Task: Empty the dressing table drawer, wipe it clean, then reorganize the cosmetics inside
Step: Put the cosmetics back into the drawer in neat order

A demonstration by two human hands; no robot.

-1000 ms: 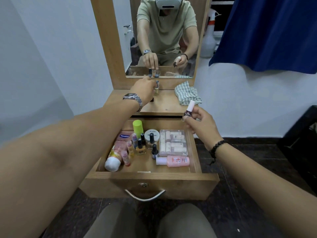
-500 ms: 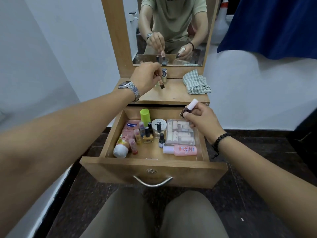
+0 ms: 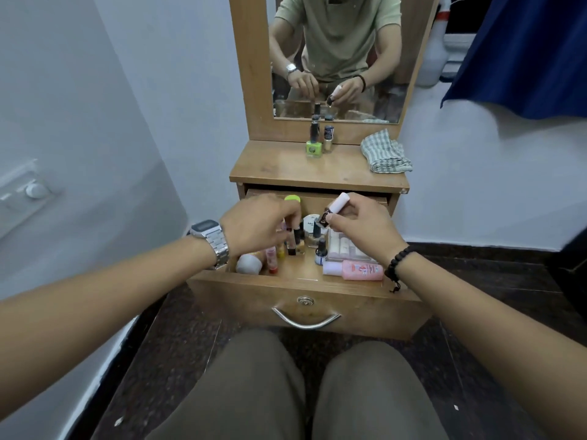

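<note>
Fingers (image 3: 287, 222) of my left hand (image 3: 257, 227) reach down among the small bottles (image 3: 293, 244) standing in the open drawer (image 3: 305, 300); whether they grip one I cannot tell, as the hand hides its fingertips. My right hand (image 3: 362, 230) pinches a white-capped bottle (image 3: 333, 211) above the drawer. Two nail polish bottles (image 3: 319, 139) stand on the surface beside a checked cloth (image 3: 384, 152).

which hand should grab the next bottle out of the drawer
Left, probably. The left hand holds nothing and its fingers are down among the small bottles in the drawer. The right hand is pinching a nail polish bottle.
</note>
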